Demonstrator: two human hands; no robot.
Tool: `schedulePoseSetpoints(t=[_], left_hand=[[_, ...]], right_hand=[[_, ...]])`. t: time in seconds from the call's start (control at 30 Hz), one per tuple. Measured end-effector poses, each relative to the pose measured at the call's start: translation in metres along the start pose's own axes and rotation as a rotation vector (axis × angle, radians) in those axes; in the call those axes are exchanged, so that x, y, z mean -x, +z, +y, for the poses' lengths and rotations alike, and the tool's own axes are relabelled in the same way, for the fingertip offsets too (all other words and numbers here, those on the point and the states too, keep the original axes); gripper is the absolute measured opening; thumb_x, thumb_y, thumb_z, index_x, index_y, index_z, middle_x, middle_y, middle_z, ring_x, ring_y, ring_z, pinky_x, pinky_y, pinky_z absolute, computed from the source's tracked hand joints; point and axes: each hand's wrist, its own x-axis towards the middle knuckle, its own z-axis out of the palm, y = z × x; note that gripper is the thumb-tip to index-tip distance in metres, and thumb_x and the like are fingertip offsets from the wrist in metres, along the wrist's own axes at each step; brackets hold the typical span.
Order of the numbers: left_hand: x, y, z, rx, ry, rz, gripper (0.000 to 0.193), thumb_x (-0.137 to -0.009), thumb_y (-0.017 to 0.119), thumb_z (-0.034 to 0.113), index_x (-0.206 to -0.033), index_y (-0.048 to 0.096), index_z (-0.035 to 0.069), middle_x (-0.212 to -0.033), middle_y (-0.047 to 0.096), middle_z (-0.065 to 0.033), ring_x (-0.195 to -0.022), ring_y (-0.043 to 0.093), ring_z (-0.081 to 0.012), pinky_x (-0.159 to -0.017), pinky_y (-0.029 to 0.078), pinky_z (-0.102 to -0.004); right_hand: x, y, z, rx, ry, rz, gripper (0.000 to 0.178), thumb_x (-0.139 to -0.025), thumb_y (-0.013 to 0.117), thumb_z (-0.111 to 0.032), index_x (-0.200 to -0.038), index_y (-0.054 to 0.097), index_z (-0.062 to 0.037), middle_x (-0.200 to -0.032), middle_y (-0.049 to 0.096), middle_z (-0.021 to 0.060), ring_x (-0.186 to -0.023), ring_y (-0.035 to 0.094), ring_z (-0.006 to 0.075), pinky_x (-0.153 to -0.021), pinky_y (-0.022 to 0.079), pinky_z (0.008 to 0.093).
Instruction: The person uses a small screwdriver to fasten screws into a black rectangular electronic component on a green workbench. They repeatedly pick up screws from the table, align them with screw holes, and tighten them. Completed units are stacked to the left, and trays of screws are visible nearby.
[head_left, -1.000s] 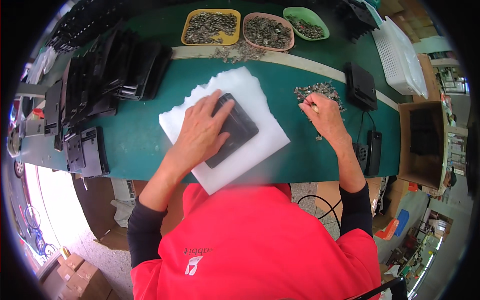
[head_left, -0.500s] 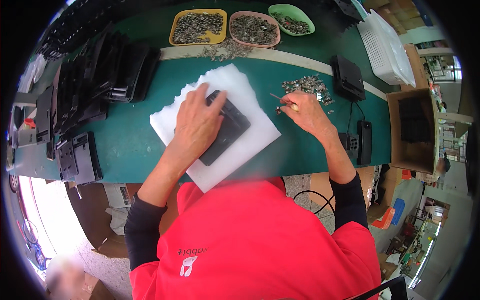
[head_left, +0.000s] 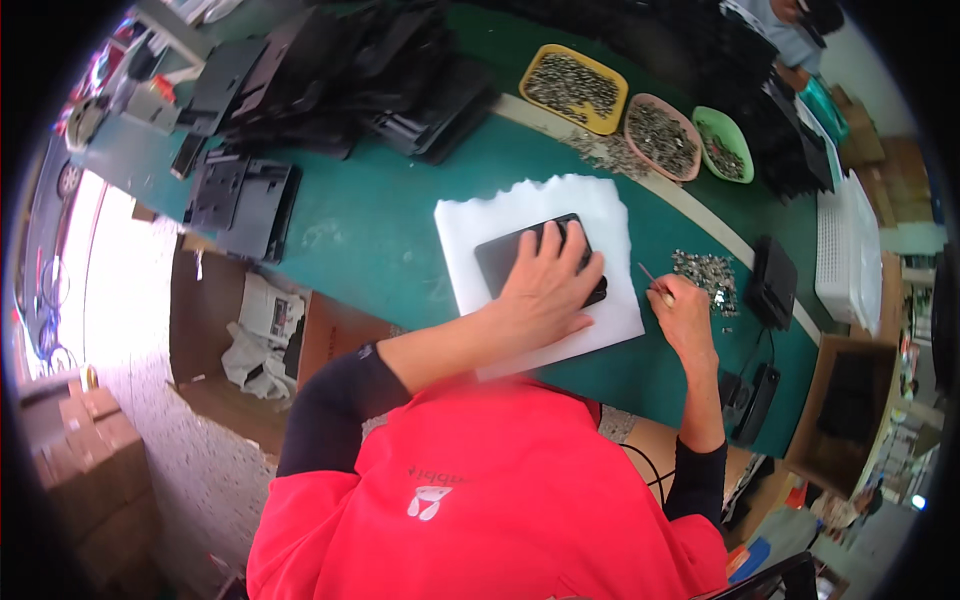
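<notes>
Left hand (head_left: 545,285) spread flat on black panel (head_left: 520,255) atop white foam sheet (head_left: 600,215); right hand (head_left: 682,318) pinching thin tool (head_left: 652,281) beside screw pile (head_left: 706,270) on the green table (head_left: 370,230).

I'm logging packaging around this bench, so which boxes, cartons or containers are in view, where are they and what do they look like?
Cardboard cartons: brown, stacked on the floor at far left.
Open cardboard box: brown, at the bench's right end, dark inside.
White basket: perforated plastic, rectangular, upper right on the green bench.
Three trays of small metal parts: yellow, pink, green.
</notes>
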Motion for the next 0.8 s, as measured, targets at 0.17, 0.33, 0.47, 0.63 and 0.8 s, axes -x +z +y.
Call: schedulePoseSetpoints(t=[0.17,0.33,0.47,0.63,0.8], left_hand=[[-0.012,0.007,0.003,-0.181,0.011,-0.059,0.064,-0.071,0.076,0.043,-0.119,0.059,0.004,-0.127,0.044,-0.0311,-0.11,0.05,-0.0447,-0.084,0.047,-0.0464],[-0.014,0.011,0.009,-0.376,0.21,0.231,0.043,-0.076,0.063,0.027,-0.097,0.063,-0.01,-0.1,0.062,-0.0339,-0.067,0.064,-0.0406,-0.061,0.053,-0.0457],[-0.03,-0.029,0.001,-0.227,0.144,0.125,0.021,-0.079,0.056,0.011,-0.085,0.058,-0.009,-0.079,0.064,-0.0243,-0.06,0.066,-0.0258,-0.051,0.054,-0.0348],[-0.05,-0.088,-0.041,0.403,-0.198,0.3,0.021,-0.089,0.053,0.009,-0.101,0.063,-0.005,-0.073,0.064,-0.0231,-0.07,0.067,-0.036,-0.062,0.052,-0.0418],[-0.014,-0.024,-0.067,0.751,-0.425,0.454,0.023,-0.091,0.055,0.008,-0.111,0.062,-0.002,-0.086,0.064,-0.016,-0.08,0.061,-0.0226,-0.073,0.049,-0.0328]], right_hand=[[-0.003,-0.003,0.008,-0.093,0.093,0.008,0.018,-0.086,0.065,-0.011,-0.096,0.066,0.0037,-0.073,0.065,0.0145,-0.066,0.063,0.0278,-0.062,0.049,0.0383],[-0.007,-0.019,-0.003,-0.355,0.386,-0.138,0.021,-0.092,0.061,-0.017,-0.094,0.067,0.0032,-0.052,0.052,0.0004,-0.042,0.046,0.0057,-0.039,0.034,0.0238],[-0.008,-0.019,-0.004,-0.393,0.404,-0.119,0.02,-0.091,0.062,-0.017,-0.093,0.067,0.0018,-0.054,0.056,0.0023,-0.041,0.046,0.0072,-0.039,0.034,0.024],[-0.015,-0.006,0.011,-0.336,0.365,-0.039,0.018,-0.087,0.064,-0.019,-0.087,0.07,-0.002,-0.058,0.063,0.005,-0.049,0.06,0.0099,-0.045,0.044,0.0253],[-0.029,-0.01,-0.003,-0.573,0.413,0.027,0.017,-0.089,0.066,-0.018,-0.087,0.066,-0.0016,-0.058,0.056,0.0004,-0.046,0.048,0.0052,-0.04,0.036,0.0203]])
